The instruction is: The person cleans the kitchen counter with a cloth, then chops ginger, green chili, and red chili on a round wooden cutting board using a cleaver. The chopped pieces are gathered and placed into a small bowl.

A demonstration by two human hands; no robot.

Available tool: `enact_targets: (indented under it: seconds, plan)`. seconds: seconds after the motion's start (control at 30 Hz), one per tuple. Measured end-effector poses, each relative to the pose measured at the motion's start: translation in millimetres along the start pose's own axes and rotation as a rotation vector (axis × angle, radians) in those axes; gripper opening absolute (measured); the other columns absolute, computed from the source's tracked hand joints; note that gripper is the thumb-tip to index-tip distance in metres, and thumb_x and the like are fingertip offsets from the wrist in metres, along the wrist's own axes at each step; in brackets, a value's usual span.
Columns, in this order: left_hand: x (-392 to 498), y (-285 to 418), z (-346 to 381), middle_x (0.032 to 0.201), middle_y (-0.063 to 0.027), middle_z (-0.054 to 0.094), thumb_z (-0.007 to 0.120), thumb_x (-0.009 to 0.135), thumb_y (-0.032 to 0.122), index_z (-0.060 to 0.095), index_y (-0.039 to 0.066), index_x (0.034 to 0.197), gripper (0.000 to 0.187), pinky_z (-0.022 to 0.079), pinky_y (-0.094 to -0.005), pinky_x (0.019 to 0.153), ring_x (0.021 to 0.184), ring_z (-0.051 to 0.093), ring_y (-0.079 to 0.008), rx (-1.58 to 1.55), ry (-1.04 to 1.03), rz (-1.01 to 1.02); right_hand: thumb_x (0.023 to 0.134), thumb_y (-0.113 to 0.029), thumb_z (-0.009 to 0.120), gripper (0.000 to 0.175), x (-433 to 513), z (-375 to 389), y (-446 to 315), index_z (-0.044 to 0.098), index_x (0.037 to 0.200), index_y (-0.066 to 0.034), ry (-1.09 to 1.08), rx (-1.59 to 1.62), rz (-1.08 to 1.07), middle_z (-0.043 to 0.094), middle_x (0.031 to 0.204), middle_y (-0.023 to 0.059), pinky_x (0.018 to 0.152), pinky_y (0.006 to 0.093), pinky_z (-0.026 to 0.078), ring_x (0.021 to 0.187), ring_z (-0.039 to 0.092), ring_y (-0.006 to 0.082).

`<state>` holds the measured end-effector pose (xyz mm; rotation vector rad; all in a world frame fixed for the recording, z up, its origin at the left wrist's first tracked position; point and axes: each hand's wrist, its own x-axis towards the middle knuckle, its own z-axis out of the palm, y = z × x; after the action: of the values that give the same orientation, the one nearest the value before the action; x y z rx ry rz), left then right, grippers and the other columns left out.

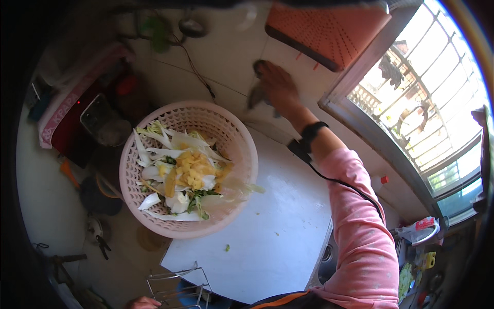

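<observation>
My right hand [278, 85], in a pink sleeve with a black wristband, reaches to the tiled wall. Its blurred fingers are at a small dark round object [258, 68]; whether they grip it cannot be told. A blurred greyish item [255, 96] is just below them. At the bottom edge, my left hand [143, 303], partly cut off, has its fingers on a metal wire rack [179, 275]. Between the hands, a pink plastic basket [189, 230] holds pale cabbage leaves [152, 172], yellow peelings [193, 166] and green scraps. It overlaps a white countertop [270, 231].
An orange perforated panel [328, 31] is high on the wall beside a barred window [417, 96]. A ladle [191, 28] hangs at the upper left. A red appliance [73, 131] stands left of the basket. Part of a sink [327, 258] shows beside my right sleeve.
</observation>
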<state>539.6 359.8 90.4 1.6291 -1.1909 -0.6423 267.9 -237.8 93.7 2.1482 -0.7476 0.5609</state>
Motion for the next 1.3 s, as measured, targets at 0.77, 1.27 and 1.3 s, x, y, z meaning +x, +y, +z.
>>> enact_targets:
  seconds: [0.77, 1.27, 1.3]
  plan:
    - [-2.0, -20.5, -8.8, 0.078, -0.0144, 0.062, 0.061, 0.074, -0.004, 0.06, -0.001, 0.082, 0.009, 0.049, -0.0247, 0.057, 0.069, 0.063, -0.0201, -0.142, 0.104, -0.036, 0.081, 0.0, 0.056, 0.05, 147.9, 9.2, 2.5, 0.047, 0.131, 0.0015, 0.343, -0.083, 0.212, 0.032, 0.148, 0.0218, 0.113, 0.0509, 0.025, 0.138, 0.028, 0.0416]
    - [-1.3, -8.7, -1.4, 0.081, -0.0168, 0.065, 0.062, 0.076, -0.004, 0.061, -0.001, 0.084, 0.008, 0.044, -0.0216, 0.053, 0.066, 0.061, -0.0179, -0.121, 0.103, -0.019, 0.084, -0.008, 0.055, 0.044, 69.1, 82.4, -59.0, 0.052, 0.127, 0.0017, -0.086, 0.279, -0.26, 0.046, 0.14, 0.0111, 0.111, 0.0377, 0.031, 0.133, 0.039, 0.0268]
    - [-1.8, -7.2, -2.1, 0.08, -0.0164, 0.064, 0.062, 0.076, -0.004, 0.061, -0.001, 0.084, 0.008, 0.045, -0.0223, 0.053, 0.067, 0.061, -0.0185, -0.097, 0.109, -0.032, 0.084, -0.008, 0.056, 0.044, 53.6, 83.0, -61.1, 0.052, 0.127, 0.0017, -0.122, 0.315, -0.265, 0.046, 0.14, 0.0108, 0.111, 0.0371, 0.031, 0.133, 0.039, 0.0262]
